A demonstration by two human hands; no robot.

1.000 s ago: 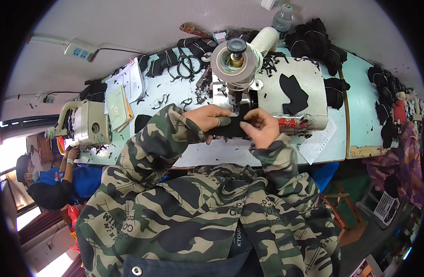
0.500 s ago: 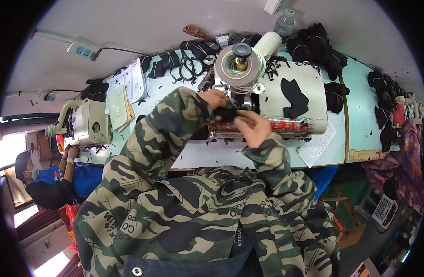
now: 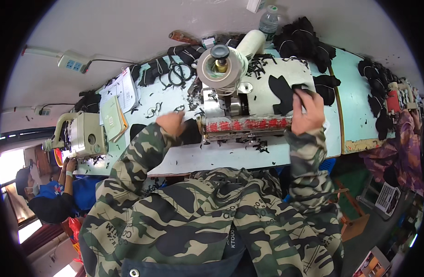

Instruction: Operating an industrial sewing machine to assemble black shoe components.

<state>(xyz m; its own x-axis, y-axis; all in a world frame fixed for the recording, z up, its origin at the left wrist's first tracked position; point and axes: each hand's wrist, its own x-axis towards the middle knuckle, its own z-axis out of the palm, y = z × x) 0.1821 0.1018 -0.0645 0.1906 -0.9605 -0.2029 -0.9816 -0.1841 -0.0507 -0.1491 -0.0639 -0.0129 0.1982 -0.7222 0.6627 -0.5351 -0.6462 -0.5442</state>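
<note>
The sewing machine point(image 3: 258, 123), white with chipped red paint along its front edge, stands before me. My right hand point(image 3: 310, 115) is raised at its right end, thumb and fingers closed on a small black fabric piece point(image 3: 306, 91). Beside it, another black cut piece point(image 3: 281, 94) lies flat on the machine's top. My left hand point(image 3: 172, 123) is left of the machine, beside a dark fabric piece point(image 3: 191, 132) on the table; its fingers are blurred. More dark cloth point(image 3: 136, 130) shows left of that forearm.
Black scissors point(image 3: 179, 73), tied black bundles point(image 3: 297, 39) and a plastic bottle point(image 3: 269, 23) line the back. Papers point(image 3: 122, 92) and a green notebook point(image 3: 113, 117) lie left. A second machine point(image 3: 86, 134) stands further left, where a co-worker point(image 3: 55, 194) sits.
My hands have parted from the black fabric they held together at the machine. The left has moved left and down; the right has gone right and up, now gripping a piece by the machine top.
</note>
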